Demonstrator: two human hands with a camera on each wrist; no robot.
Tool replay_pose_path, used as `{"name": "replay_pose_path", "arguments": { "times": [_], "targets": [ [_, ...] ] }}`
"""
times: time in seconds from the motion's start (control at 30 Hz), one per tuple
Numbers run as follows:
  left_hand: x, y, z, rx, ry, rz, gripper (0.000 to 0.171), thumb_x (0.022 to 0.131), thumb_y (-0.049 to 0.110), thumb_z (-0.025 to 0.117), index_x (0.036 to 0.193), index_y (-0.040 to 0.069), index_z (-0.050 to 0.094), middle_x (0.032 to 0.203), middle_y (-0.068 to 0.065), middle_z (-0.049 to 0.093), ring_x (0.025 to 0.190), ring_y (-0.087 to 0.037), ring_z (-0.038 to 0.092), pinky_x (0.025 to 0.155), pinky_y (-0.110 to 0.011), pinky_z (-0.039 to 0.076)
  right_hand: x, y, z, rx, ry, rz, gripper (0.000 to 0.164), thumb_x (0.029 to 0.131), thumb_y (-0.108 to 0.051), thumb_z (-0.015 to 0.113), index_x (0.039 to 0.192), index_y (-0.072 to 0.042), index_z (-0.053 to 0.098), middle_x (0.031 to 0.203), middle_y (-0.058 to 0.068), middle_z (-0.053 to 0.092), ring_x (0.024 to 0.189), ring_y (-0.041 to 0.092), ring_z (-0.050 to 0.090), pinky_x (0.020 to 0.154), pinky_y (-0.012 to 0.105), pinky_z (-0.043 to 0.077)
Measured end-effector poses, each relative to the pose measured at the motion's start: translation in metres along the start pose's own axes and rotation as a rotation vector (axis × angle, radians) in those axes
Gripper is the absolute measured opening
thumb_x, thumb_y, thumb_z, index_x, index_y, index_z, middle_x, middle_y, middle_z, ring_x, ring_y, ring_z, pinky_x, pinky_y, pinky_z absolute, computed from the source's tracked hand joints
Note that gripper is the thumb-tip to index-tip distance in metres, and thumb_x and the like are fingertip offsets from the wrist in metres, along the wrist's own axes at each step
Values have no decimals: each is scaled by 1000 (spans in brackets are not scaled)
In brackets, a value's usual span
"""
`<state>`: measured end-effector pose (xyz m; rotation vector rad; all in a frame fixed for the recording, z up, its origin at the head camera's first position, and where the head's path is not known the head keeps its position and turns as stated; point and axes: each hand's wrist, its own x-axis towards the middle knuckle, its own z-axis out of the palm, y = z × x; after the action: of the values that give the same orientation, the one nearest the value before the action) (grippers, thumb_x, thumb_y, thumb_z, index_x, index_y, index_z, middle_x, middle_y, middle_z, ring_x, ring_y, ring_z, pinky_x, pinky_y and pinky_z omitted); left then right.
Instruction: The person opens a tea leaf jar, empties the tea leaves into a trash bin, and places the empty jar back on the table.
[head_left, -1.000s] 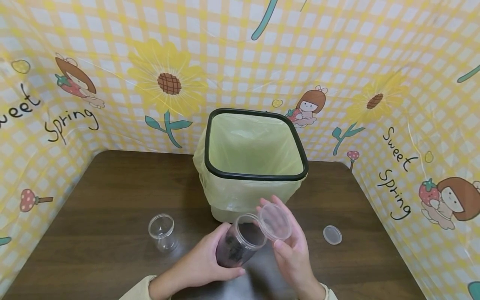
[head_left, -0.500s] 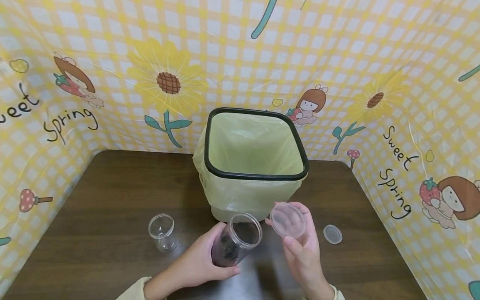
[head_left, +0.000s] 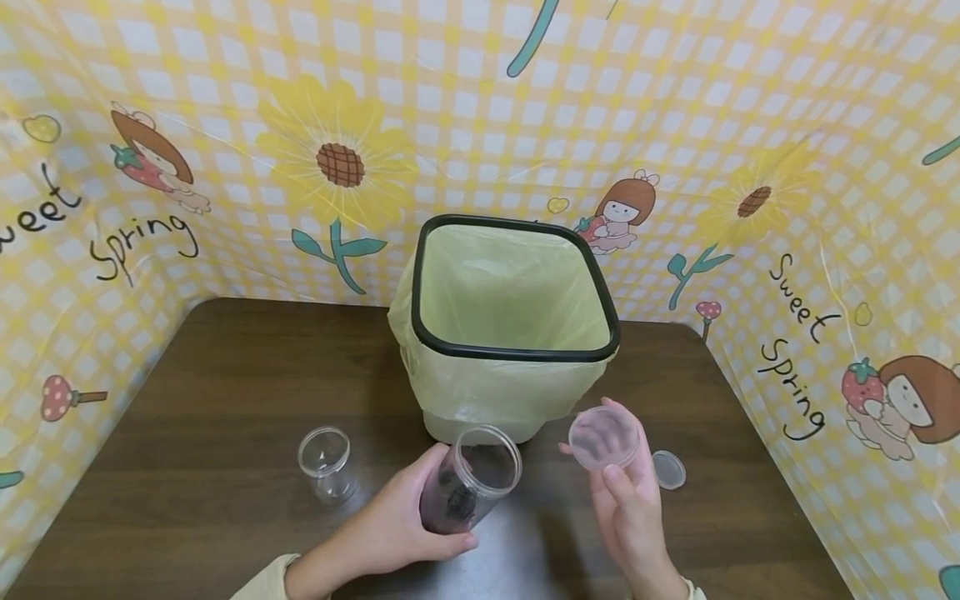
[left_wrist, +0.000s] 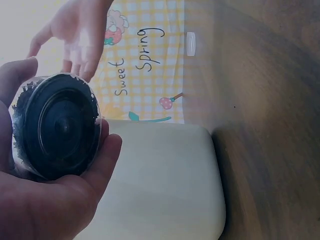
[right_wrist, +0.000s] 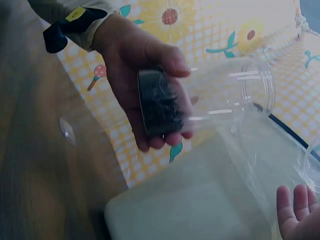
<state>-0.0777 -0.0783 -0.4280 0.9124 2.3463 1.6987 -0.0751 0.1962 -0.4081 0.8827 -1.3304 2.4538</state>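
Note:
My left hand (head_left: 397,527) grips a clear, open-topped plastic jar (head_left: 480,475), tilted with its mouth to the upper right. Black material (right_wrist: 160,102) fills only the bottom of the jar, as the right wrist view shows. The left wrist view looks at the dark round base (left_wrist: 62,127), fingers and thumb wrapped around the side. Right of the jar and apart from it, my right hand (head_left: 633,517) holds a clear round lid (head_left: 602,437), thumb on its near edge and fingers behind it.
Beyond both hands stands a bin (head_left: 495,396) with a black square rim and a pale yellow liner. To the left, a smaller clear jar (head_left: 327,467) stands uncovered on the dark wooden table (head_left: 247,375). Another round lid (head_left: 668,470) lies at the right. Patterned cloth (head_left: 480,125) surrounds the table.
The right hand has carried the lid away from the jar's mouth to the right. The left hand with the jar has shifted slightly left.

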Motion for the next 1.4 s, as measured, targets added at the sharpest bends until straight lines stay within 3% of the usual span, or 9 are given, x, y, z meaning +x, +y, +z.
{"name": "replay_pose_path", "arguments": {
  "times": [0.3,0.5,0.7,0.87,0.93,1.07,1.17,1.4],
  "targets": [
    [0,1,0,-7,-7,-6,70,74,25,91,132,24,52,116,11,64,104,-10,60,95,-28,48,-1,-5,-17,-48,86,33,58,102,3,46,156,4,25,130,15,54,114,24,59,94,36,53],
    [0,2,0,-2,-7,-7,70,74,26,91,132,25,52,115,11,64,104,-9,60,94,-28,48,-1,-11,-25,-174,154,77,58,99,8,46,156,-2,34,125,8,54,93,15,59,79,24,53],
    [0,2,0,-9,-12,-7,70,74,25,91,132,23,52,115,11,64,103,-10,61,93,-28,49,-2,-18,-32,-482,254,135,64,91,18,50,152,-2,44,120,5,61,95,12,59,72,19,50],
    [1,3,-1,-18,-14,-10,71,74,25,91,133,23,52,115,10,65,104,-10,61,94,-29,49,-3,-20,-41,-674,247,150,69,85,23,58,150,3,43,117,5,54,101,13,56,81,19,50],
    [1,3,-1,-13,-13,-14,71,74,25,92,133,24,52,115,10,65,103,-10,61,93,-28,49,-3,-20,-43,-735,247,161,71,83,23,62,149,4,44,117,7,50,99,13,54,78,17,48],
    [0,4,-1,1,-11,-21,72,74,26,92,133,26,51,115,11,64,103,-9,60,92,-28,49,-5,-19,-49,-909,254,190,72,79,19,73,144,2,49,115,7,49,91,13,50,61,20,40],
    [0,5,-1,4,-9,-23,71,74,26,92,133,26,51,115,11,64,103,-10,60,92,-28,49,-6,-16,-55,-1043,247,193,70,75,13,81,137,1,52,114,6,53,88,12,50,55,23,37],
    [0,4,-1,3,-8,-22,71,74,27,92,132,27,51,114,11,64,102,-10,61,92,-29,49,-12,-10,-71,-1323,198,223,71,71,-4,91,134,-5,59,115,4,56,91,9,50,64,19,41]
  ]
}}
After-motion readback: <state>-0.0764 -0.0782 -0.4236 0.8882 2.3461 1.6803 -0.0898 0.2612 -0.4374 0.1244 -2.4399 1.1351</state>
